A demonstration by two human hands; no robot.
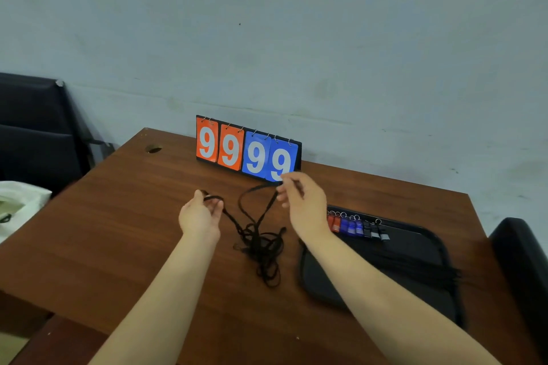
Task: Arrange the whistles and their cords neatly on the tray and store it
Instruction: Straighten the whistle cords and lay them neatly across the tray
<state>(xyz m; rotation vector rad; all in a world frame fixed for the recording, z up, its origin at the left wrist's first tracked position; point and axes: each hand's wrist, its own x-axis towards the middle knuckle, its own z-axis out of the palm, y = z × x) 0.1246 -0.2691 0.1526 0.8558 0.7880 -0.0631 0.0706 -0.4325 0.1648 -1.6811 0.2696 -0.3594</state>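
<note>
black whistle cords [261, 243] lie in a tangled heap on the middle of a brown wooden desk [118, 216], with strands lifted out of the heap by both of a person's bare hands. the left hand [201, 213] is pinched on a loop of cord pulled up and to the left, thumb and fingers closed around it. the right hand [302, 201] is raised higher, its fingertips nipped on another loop that rises from the same heap; the two hands are held apart, the tangle hanging and resting between them. just right of the heap, partly behind the right forearm, sits a black tray [415, 246] with a raised rim. a row of whistles [357, 227] lies side by side along the tray's far edge: red ones at the left, blue in the middle, black and grey at the right, each with a small metal ring at its top. several straightened black cords [427, 271] lie across the tray's middle. behind the hands, a flip scoreboard [247, 151] stands upright near the desk's back edge, showing two orange 9 cards and two blue 9 cards. a pale blue-grey wall [296, 38] backs the desk. a black chair [32, 127] stands at far left, with a white plastic bag [20, 204] below it, and another dark chair edge [522, 249] shows at far right.
</note>
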